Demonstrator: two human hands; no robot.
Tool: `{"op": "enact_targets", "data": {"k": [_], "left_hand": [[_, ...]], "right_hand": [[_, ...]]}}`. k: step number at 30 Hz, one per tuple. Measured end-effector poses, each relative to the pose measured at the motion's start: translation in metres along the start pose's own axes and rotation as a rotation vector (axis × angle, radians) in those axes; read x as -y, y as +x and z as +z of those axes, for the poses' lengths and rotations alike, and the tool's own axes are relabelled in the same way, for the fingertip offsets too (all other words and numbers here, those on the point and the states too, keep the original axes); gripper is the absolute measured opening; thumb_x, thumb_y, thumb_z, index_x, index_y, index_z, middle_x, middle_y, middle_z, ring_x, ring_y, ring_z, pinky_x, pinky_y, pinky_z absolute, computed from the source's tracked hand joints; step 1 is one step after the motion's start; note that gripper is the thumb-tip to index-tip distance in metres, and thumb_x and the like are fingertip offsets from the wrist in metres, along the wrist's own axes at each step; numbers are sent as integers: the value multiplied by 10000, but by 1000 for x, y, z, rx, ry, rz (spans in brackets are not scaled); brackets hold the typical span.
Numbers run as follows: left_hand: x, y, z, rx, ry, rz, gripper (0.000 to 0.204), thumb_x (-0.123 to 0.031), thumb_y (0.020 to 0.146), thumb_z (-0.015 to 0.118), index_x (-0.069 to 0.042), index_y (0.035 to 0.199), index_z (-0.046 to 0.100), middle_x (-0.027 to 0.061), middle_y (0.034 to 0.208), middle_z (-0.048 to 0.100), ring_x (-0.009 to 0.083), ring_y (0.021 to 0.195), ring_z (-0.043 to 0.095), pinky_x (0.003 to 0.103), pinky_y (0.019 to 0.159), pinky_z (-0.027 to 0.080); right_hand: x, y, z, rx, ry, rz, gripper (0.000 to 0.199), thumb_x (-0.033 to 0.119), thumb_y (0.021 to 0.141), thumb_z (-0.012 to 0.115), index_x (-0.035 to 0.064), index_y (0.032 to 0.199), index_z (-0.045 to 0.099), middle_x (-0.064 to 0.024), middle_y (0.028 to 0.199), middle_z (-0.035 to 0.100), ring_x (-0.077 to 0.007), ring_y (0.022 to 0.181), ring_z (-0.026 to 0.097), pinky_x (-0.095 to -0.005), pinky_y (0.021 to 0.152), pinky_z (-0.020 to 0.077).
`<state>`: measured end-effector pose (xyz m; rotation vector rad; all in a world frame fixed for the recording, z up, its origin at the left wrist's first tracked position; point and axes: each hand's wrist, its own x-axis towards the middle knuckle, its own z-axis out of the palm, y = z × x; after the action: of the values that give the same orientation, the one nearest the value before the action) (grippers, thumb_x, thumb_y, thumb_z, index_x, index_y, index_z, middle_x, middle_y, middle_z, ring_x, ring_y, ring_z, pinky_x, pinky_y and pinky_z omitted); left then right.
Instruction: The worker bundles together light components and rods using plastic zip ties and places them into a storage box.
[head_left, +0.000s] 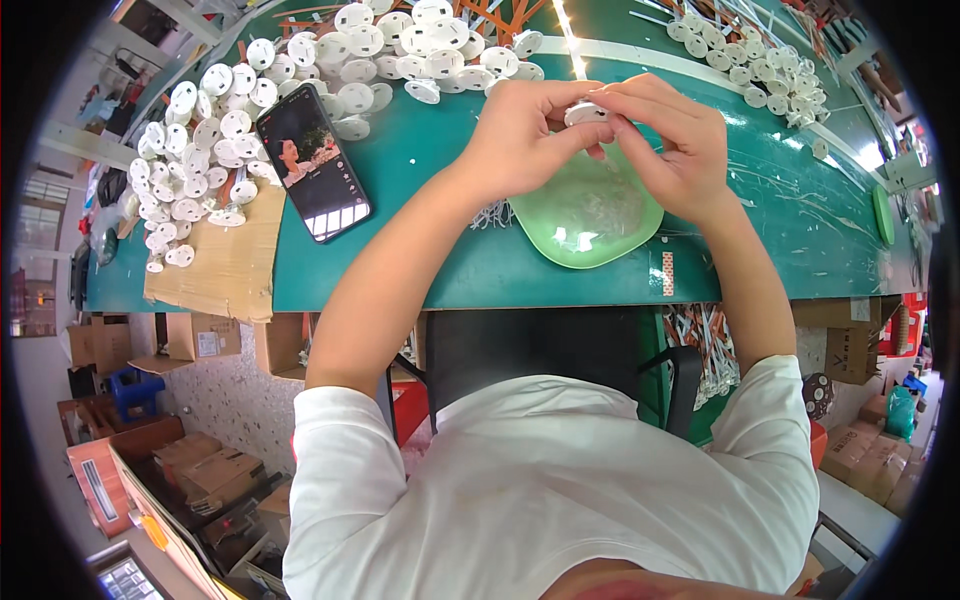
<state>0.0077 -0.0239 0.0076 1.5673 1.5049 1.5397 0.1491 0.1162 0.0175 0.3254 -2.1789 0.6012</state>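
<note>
Above a light green plastic dish (575, 252), my two hands meet around a white round plastic disc (586, 113) with a small dark slot in it. My left hand (525, 135) grips the disc from the left, its fingers curled and partly hidden behind it. The thumb and fingertips of my right hand (672, 140) are pinched at the disc's right edge. Any small part between those fingertips is too small to make out. Inside the dish lie small clear or whitish pieces, too fine to name.
Many similar white discs (362, 40) are heaped at the back and left, some over a cardboard sheet (225, 255). A phone (315, 165) playing video lies left of my left forearm. More discs (745, 65) sit at the back right. Thin white strands (492, 215) lie beside the dish.
</note>
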Motion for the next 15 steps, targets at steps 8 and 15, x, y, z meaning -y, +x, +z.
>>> {"op": "enact_targets", "data": {"k": [8, 15], "left_hand": [[11, 5, -4, -106, 173, 245, 265, -91, 928, 648, -76, 1188, 701, 63, 849, 746, 123, 790, 734, 243, 656, 558], [16, 7, -8, -109, -57, 76, 228, -177, 988, 616, -60, 1179, 661, 63, 865, 723, 116, 817, 708, 256, 735, 551]], "right_hand": [[7, -2, 7, -165, -70, 194, 146, -46, 829, 712, -31, 975, 716, -101, 890, 723, -198, 804, 677, -285, 670, 535], [6, -5, -6, 641, -70, 133, 203, 103, 715, 791, 3, 877, 720, -110, 776, 669, -273, 767, 652, -357, 701, 527]]}}
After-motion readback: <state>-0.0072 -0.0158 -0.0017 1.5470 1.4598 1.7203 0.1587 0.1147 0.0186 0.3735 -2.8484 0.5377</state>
